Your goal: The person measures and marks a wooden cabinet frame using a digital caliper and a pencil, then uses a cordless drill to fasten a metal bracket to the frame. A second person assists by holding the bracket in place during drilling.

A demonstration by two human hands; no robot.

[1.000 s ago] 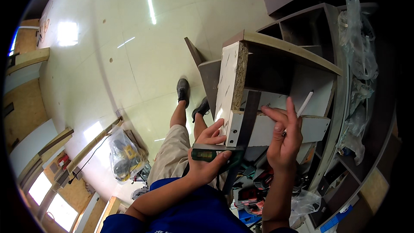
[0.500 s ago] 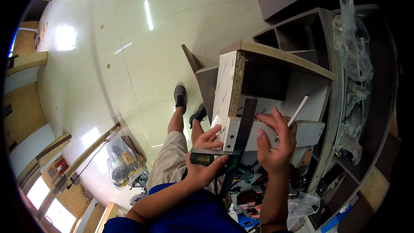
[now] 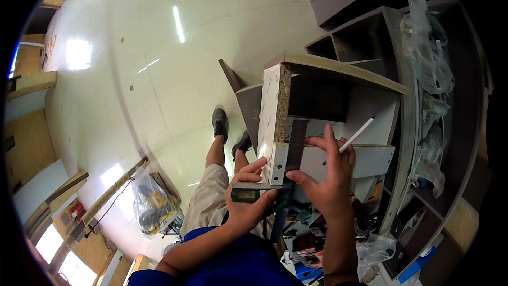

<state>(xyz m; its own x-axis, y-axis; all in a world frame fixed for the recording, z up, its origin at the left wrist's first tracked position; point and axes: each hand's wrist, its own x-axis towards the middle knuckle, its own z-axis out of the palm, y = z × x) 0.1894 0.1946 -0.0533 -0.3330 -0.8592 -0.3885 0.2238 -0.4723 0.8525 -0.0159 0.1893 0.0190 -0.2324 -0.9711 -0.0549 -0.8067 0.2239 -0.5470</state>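
Left hand (image 3: 246, 202): I see the thumb clamped on the square's handle; the other fingers are spread beyond it, and what they touch underneath is hidden from me.
Right hand (image 3: 332, 185): fingers apart, a white pencil (image 3: 361, 131) tucked among them, its middle covered; I cannot tell whether the thumb touches the blade.
Square (image 3: 297, 145): at the near end of the narrow white board (image 3: 373, 160), blade crossing it, lower stretch dim.
Tools (image 3: 307, 244): below the board, overlapping, too jumbled for me to name.
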